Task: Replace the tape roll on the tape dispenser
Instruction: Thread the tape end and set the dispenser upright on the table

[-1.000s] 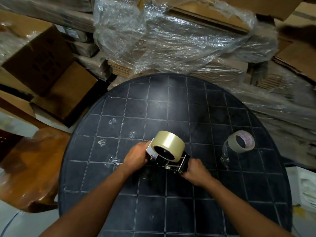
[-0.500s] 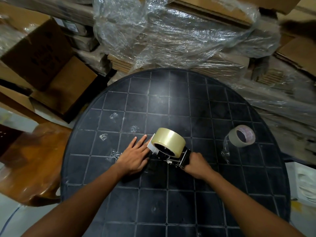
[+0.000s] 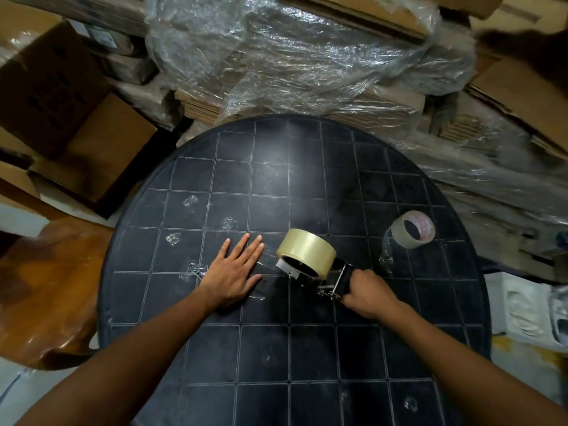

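Observation:
A full roll of clear tape [image 3: 305, 248] sits mounted on the black tape dispenser [image 3: 330, 276], which rests on the round dark table [image 3: 276, 348]. My right hand [image 3: 367, 292] grips the dispenser's handle at its near right end. A stretch of clear tape [image 3: 269, 259] runs from the roll leftward onto the tabletop. My left hand [image 3: 235, 272] lies flat on the table, fingers spread, pressing on that strip left of the dispenser. A nearly used-up tape roll [image 3: 413, 229] with a red-printed core lies apart at the table's right side.
Crumpled clear plastic [image 3: 385, 256] lies beside the used roll, and scraps of tape [image 3: 195, 270] stick to the table at left. Cardboard boxes [image 3: 92, 149] and plastic-wrapped cardboard stacks [image 3: 292, 63] crowd behind the table. An orange-brown seat [image 3: 46, 287] stands at the left.
My left hand let go of the dispenser's front and flattened onto the table. My right hand pulled the dispenser rightward, drawing out a strip of tape between hand and roll.

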Demonstrator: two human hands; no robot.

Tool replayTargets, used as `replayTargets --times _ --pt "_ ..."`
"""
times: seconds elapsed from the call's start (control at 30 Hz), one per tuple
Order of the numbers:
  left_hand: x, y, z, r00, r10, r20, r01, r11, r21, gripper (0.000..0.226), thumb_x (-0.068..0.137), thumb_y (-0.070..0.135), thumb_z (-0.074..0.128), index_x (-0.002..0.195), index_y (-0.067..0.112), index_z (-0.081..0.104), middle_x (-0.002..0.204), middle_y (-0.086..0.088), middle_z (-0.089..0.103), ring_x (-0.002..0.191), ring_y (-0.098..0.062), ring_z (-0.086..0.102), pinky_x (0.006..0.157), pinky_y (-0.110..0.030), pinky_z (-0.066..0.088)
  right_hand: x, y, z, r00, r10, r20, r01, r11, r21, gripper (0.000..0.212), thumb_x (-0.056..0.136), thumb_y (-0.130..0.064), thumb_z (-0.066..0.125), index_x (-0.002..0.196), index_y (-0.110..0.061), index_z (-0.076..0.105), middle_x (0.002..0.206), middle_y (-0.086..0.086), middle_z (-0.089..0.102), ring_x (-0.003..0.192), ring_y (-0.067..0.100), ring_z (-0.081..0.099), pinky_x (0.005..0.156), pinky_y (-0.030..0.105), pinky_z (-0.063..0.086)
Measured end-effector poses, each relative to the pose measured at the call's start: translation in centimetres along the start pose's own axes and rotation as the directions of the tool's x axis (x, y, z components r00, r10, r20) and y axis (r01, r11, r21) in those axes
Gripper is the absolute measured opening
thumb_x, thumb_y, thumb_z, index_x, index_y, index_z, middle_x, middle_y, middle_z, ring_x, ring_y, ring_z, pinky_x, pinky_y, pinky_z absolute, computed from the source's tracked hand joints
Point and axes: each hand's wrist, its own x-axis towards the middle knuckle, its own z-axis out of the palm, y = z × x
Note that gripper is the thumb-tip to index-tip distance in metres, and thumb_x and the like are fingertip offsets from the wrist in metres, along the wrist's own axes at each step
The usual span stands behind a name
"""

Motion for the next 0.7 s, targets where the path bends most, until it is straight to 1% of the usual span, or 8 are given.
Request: replayTargets --times 0.07,0.13,0.37,0.43,0.53,0.6,0.63,0.7 --pt "-0.2 0.6 0.0 1.0 -0.019 0.002 0.019 1.0 -0.01 0.072 0.096 0.056 0.02 0.153 0.013 0.014 0.163 -0.005 0.008 0.15 -0.025 0.003 0.118 -0.056 0.017 -0.3 -0.4 -0.6 1.0 -0.001 0.012 0.002 1.0 -0.019 0.025 0.081 -0.022 0.061 0.101 -0.008 0.068 0.104 0.017 0.072 0.088 0.035 0.068 0.071 0.035 0.053" --pt "-0.5 0.9 0.5 0.999 0.036 -0.005 -0.036 0.999 -0.003 0.069 0.097 0.054 0.021 0.152 0.013 0.014 0.162 -0.007 0.011 0.15 -0.024 0.006 0.118 -0.055 0.016 -0.2 -1.3 -1.2 1.0 0.006 0.028 -0.006 1.0 -0.026 0.024 0.081 -0.023 0.062 0.101 -0.011 0.068 0.103 0.014 0.072 0.08 0.03 0.064 0.068 0.033 0.051" --pt "-0.8 0.9 0.9 0.999 0.043 -0.02 -0.044 0.999 -0.021 0.068 0.097 0.051 0.024 0.152 0.01 0.015 0.16 -0.006 0.013 0.15 -0.022 0.008 0.118 -0.049 0.007 0.0 -3.8 -2.6 0.999 0.024 0.044 -0.018 0.991 -0.135 0.036 0.083 -0.028 0.061 0.113 -0.009 0.063 0.112 0.014 0.069 0.099 0.034 0.067 0.082 0.039 0.055" --pt "-0.8 0.9 0.9 0.999 0.036 -0.024 -0.037 0.999 -0.023 0.069 0.097 0.052 0.022 0.152 0.01 0.014 0.159 -0.005 0.01 0.15 -0.021 0.007 0.118 -0.048 0.006 -0.1 -4.8 -3.1 0.999 0.016 0.049 -0.008 0.987 -0.161 0.04 0.085 -0.034 0.06 0.116 -0.009 0.063 0.114 0.013 0.068 0.101 0.033 0.067 0.085 0.04 0.056" --pt "-0.8 1.0 0.7 1.0 0.024 -0.009 -0.025 0.999 -0.034 0.07 0.097 0.053 0.021 0.153 0.013 0.011 0.162 -0.004 0.007 0.151 -0.019 0.004 0.12 -0.048 0.008 -1.0 -4.5 -5.2 0.999 0.034 0.042 -0.019 0.951 -0.308 0.049 0.089 -0.051 0.054 0.116 -0.013 0.065 0.114 0.01 0.07 0.102 0.032 0.067 0.084 0.039 0.054" --pt "-0.8 1.0 0.6 1.0 0.025 0.003 -0.025 0.999 -0.044 0.07 0.097 0.054 0.019 0.154 0.013 0.009 0.163 -0.003 0.004 0.151 -0.019 0.001 0.12 -0.049 0.01 -1.7 -1.7 -6.7 0.991 0.128 0.041 -0.107 0.933 -0.343 0.043 0.087 -0.051 0.056 0.109 -0.016 0.067 0.108 0.008 0.072 0.094 0.029 0.069 0.076 0.035 0.053" --pt "-0.8 0.9 0.7 1.0 0.021 -0.002 -0.021 0.999 -0.043 0.071 0.097 0.054 0.018 0.154 0.013 0.008 0.163 -0.003 0.004 0.151 -0.019 0.001 0.12 -0.05 0.011 -1.9 0.1 -7.1 0.979 0.195 0.055 -0.168 0.933 -0.319 0.035 0.086 -0.045 0.059 0.102 -0.016 0.068 0.099 0.006 0.073 0.085 0.026 0.07 0.07 0.032 0.053" --pt "-0.8 1.0 0.5 1.0 0.016 0.017 -0.015 0.999 -0.052 0.07 0.098 0.054 0.017 0.154 0.013 0.008 0.163 -0.003 0.004 0.151 -0.02 0.001 0.12 -0.051 0.012 -2.2 3.4 -7.0 0.943 0.305 0.133 -0.285 0.946 -0.151 0.018 0.082 -0.029 0.064 0.086 -0.013 0.071 0.075 0.004 0.074 0.061 0.02 0.068 0.057 0.027 0.05"
